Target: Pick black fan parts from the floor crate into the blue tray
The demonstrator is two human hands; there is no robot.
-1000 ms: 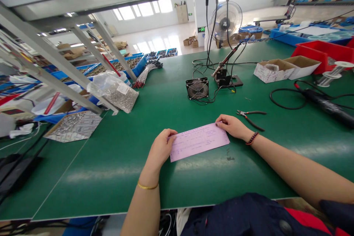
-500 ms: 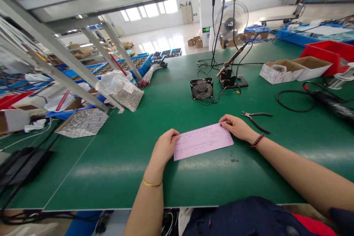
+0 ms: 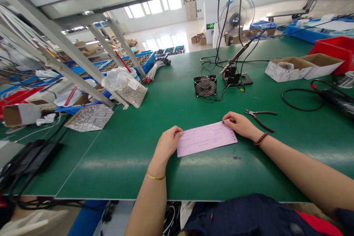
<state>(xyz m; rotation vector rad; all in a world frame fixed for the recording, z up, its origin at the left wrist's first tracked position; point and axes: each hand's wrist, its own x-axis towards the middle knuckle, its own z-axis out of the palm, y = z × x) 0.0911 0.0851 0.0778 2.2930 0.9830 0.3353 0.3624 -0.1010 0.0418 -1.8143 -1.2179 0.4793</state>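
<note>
A pink printed paper slip with punched holes along its short edges is held just over the green tabletop. My left hand pinches its left end between thumb and fingers, a gold bangle at the wrist. At the upper right corner, my right hand grips the slip, thumb on its face; a dark beaded bracelet circles that wrist. The print is too small to read. Just beyond my right hand lie diagonal cutters with dark handles spread apart.
Behind the slip stand a small black fan and a soldering iron stand with trailing cables. White cardboard boxes and a red bin sit at the right. A bag of small parts leans by the shelf post at the left.
The whole scene has shifted slightly right and up in view as the camera turned. Both hands keep hold of the pink slip, with little movement of their own.
</note>
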